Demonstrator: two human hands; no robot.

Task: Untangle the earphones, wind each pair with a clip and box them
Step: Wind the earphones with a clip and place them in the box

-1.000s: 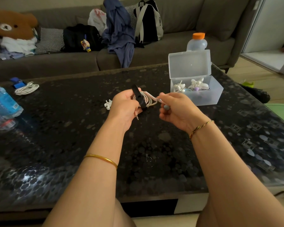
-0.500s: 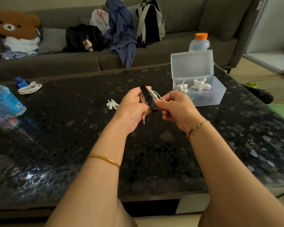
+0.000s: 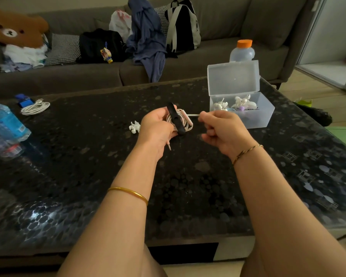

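Over the table [image 3: 88, 176], left hand [image 3: 156, 126] round earphones [image 3: 185, 121], right hand [image 3: 222, 128] on cord [image 3: 193, 115]

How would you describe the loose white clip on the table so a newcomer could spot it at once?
Start at the dark speckled table before the grey sofa. Near its middle the left hand holds coiled earphones in a black clip; the white clip lies on the tabletop beside that hand, on its left. Unlike the white pieces in the clear box, it lies alone.
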